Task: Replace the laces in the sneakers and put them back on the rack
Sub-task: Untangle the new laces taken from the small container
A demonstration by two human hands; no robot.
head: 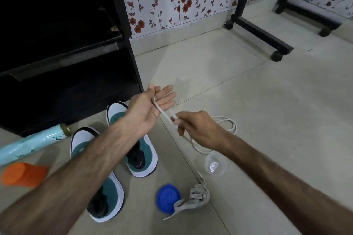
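**White lace stretched between two hands above the sneakers**

A dark wooden shoe rack (pixel 66 59) stands open at the left on the pale tiled floor (pixel 248 101). In front of it lie two white-and-teal knit sneakers (pixel 114 187), side by side, without laces. Above them the left hand (pixel 150 108) is raised palm-up, fingers straight, with a thin white shoelace (pixel 225 129) passing between them. The right hand (pixel 194 128) pinches the same lace just beside it; the rest loops on the floor behind. A flat grey bundled lace (pixel 193 196) lies near a round blue plastic lid (pixel 166 198) and a clear plastic cup (pixel 214 164).
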